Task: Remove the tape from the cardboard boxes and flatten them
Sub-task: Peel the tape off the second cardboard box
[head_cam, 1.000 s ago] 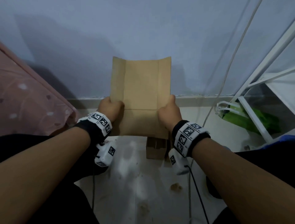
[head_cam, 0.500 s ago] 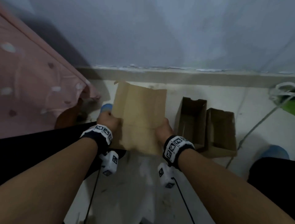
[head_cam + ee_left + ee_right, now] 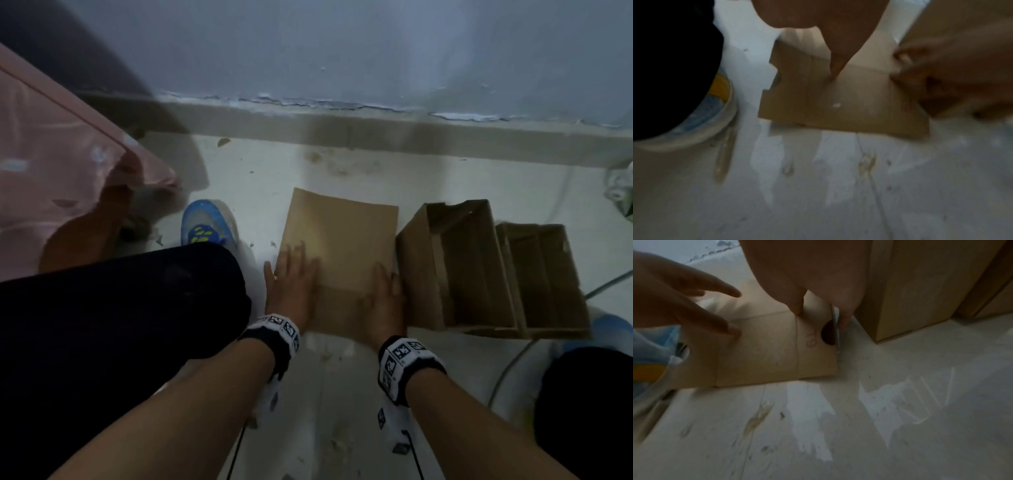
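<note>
A flattened brown cardboard box (image 3: pixel 339 250) lies on the pale floor. My left hand (image 3: pixel 291 274) rests flat on its near left part with straight fingers (image 3: pixel 838 65). My right hand (image 3: pixel 383 294) presses on its near right edge, close against an open box. In the right wrist view one of its fingers (image 3: pixel 797 301) lies on the flattened cardboard (image 3: pixel 766 350) and another reaches down past the edge. Two open cardboard boxes (image 3: pixel 455 267) (image 3: pixel 544 281) lie side by side just right of the flat one. No tape shows on any of them.
A blue shoe (image 3: pixel 209 226) and a black trouser leg (image 3: pixel 120 308) are left of the cardboard. Pink fabric (image 3: pixel 68 164) hangs at far left. The wall's skirting (image 3: pixel 376 126) runs behind. A grey cable (image 3: pixel 513 359) curves over the floor at right.
The cardboard, held up before the wall by both hands, has come down flat onto the floor. Both hands have let go of its sides and now lie on top. The view has tilted down.
</note>
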`<state>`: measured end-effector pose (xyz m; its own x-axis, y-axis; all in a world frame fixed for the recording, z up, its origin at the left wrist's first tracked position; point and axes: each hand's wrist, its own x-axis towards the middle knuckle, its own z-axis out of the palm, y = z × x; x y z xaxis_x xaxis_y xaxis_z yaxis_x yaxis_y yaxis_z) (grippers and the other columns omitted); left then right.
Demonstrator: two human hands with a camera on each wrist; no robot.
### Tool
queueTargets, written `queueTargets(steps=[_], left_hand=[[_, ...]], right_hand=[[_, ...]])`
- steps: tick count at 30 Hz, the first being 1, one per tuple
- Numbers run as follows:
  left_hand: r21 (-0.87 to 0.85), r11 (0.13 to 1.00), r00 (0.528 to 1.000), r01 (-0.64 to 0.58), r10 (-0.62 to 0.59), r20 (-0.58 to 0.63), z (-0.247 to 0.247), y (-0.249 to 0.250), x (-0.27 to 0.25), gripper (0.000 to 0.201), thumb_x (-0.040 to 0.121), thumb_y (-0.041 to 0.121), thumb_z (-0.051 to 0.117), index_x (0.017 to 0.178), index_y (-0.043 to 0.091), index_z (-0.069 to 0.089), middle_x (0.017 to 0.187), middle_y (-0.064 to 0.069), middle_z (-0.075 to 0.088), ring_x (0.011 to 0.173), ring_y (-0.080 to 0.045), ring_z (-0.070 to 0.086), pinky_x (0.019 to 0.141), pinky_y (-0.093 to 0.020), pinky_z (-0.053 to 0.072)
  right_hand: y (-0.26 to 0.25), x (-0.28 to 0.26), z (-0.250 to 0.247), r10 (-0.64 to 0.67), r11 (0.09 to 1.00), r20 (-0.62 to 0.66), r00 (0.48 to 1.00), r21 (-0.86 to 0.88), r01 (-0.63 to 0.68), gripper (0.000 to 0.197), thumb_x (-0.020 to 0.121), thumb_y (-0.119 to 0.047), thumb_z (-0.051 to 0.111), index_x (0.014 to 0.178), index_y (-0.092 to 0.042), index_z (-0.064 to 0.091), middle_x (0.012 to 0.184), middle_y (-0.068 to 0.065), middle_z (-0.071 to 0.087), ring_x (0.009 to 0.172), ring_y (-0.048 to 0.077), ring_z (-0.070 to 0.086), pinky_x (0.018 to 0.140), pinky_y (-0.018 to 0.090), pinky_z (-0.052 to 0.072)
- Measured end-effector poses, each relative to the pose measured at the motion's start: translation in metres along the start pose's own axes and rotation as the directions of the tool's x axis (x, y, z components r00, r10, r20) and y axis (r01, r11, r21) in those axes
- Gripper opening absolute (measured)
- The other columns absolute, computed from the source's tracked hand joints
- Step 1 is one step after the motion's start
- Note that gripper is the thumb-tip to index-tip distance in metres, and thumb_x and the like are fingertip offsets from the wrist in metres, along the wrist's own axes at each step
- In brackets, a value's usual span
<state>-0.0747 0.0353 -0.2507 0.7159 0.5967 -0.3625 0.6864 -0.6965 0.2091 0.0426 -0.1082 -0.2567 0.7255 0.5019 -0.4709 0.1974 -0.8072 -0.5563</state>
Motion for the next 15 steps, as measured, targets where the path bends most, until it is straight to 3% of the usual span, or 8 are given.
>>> queueTargets(steps=[3,6,9,12,15], left_hand=[[0.114,0.989,0.991,-0.093,0.081,0.105,0.009,0.004,-0.011,0.072,0.097,0.021,0.053,0.159,0.028,0.015,0.170,-0.009,0.000,0.156,-0.035,0.002,0.122,-0.058,0.003],[0.148,0.984,0.992,-0.102,0.089,0.092,0.010,0.005,-0.017,0.080,0.094,0.022,0.056,0.160,0.025,0.012,0.170,-0.012,-0.003,0.156,-0.036,-0.003,0.122,-0.058,-0.001],[0.167,0.965,0.979,-0.203,0.196,0.061,0.004,0.010,-0.016,0.077,0.093,0.021,0.054,0.160,0.022,0.017,0.170,-0.014,0.002,0.157,-0.035,-0.001,0.124,-0.056,-0.004],[0.129,0.941,0.950,-0.313,0.312,0.030,-0.009,0.026,-0.019,0.072,0.091,0.016,0.054,0.158,0.022,0.027,0.169,-0.015,0.012,0.156,-0.033,0.008,0.126,-0.051,0.000],[0.040,0.942,0.941,-0.334,0.330,0.073,-0.025,0.052,-0.021,0.072,0.095,0.015,0.055,0.160,0.020,0.025,0.169,-0.013,0.011,0.156,-0.030,0.010,0.128,-0.046,0.004]], right_hand=[[-0.002,-0.008,0.010,-0.022,0.992,-0.039,0.999,-0.122,0.017,0.061,0.104,-0.023,0.050,0.160,-0.032,0.026,0.170,0.011,0.003,0.153,0.034,0.013,0.120,0.043,0.030],[-0.014,-0.016,0.010,-0.042,0.976,-0.093,0.995,-0.217,0.021,0.061,0.103,-0.026,0.051,0.158,-0.034,0.027,0.170,0.015,-0.002,0.156,0.035,0.002,0.121,0.048,0.031],[-0.027,-0.023,0.001,-0.111,0.958,-0.102,0.989,-0.277,0.079,0.061,0.102,-0.023,0.052,0.158,-0.031,0.029,0.170,0.017,0.002,0.158,0.034,-0.002,0.125,0.049,0.026],[-0.043,-0.035,-0.024,-0.275,0.915,-0.074,0.959,-0.327,0.237,0.050,0.099,-0.022,0.048,0.149,-0.019,0.045,0.161,0.018,0.032,0.153,0.033,0.022,0.121,0.041,0.031],[-0.061,-0.048,-0.053,-0.412,0.879,-0.155,0.898,-0.329,0.347,0.037,0.092,-0.013,0.059,0.128,-0.016,0.065,0.139,0.011,0.059,0.133,0.031,0.050,0.109,0.044,0.042]])
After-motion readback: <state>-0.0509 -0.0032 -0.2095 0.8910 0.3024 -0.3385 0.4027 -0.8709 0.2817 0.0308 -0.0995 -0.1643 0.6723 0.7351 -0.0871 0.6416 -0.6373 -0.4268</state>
